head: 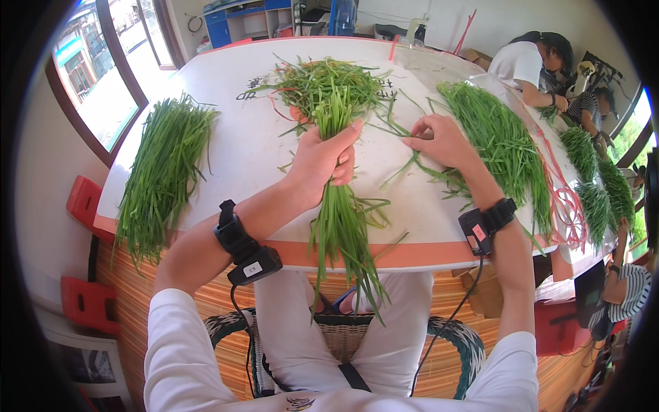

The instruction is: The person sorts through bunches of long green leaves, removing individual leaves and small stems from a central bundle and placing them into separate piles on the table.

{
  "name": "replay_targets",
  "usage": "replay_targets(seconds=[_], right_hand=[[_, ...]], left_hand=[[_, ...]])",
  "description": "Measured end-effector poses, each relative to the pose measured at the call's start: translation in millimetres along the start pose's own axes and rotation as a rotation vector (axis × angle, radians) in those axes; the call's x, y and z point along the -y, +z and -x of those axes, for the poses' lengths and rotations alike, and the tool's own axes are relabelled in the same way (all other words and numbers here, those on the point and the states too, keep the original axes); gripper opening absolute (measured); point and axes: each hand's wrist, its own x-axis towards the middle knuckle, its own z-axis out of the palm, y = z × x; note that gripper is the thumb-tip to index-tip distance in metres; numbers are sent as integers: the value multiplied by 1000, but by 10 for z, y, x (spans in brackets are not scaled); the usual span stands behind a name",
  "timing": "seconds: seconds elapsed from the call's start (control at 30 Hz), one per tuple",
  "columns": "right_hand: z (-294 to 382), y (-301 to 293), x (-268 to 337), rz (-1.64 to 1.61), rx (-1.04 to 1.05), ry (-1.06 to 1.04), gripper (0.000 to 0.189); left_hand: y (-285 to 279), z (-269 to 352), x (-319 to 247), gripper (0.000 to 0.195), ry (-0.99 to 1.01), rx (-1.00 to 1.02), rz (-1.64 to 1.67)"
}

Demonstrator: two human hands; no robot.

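My left hand [327, 159] is closed around an upright bunch of green leafy stalks, like chives [337, 206], whose leaf ends hang past the table's front edge. My right hand [437, 139] rests by the white tabletop with thumb and forefinger together at a few loose green blades [412, 162]; whether it grips one I cannot tell. Behind the bunch lies a tangled heap of green trimmings [324, 85] with a red strand. One long pile of stalks [165, 170] lies at the left, another pile [497, 139] at the right.
Pink-red ties [566, 208] hang along the table's right side. Past them, co-workers [533, 67] handle more green bundles [612, 190]. Red stools [90, 304] stand on the left. Cables run from black devices on both my wrists. The tabletop [242, 154] has an orange border.
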Motion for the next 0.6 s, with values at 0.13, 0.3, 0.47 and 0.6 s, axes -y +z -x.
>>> replay_targets(seconds=[0.13,0.3,0.47,0.6], right_hand=[[-10,41,9,-2,22,4,22],[-26,6,36,13,-259,10,21],[-40,-32,159,-361,-318,9,15],[47,23,424,-711,-202,-31,9]], left_hand=[[7,-1,10,39,-17,-8,4],[12,6,6,38,-9,-15,-18],[55,7,2,41,1,-35,-42],[57,14,8,37,45,-48,-56]])
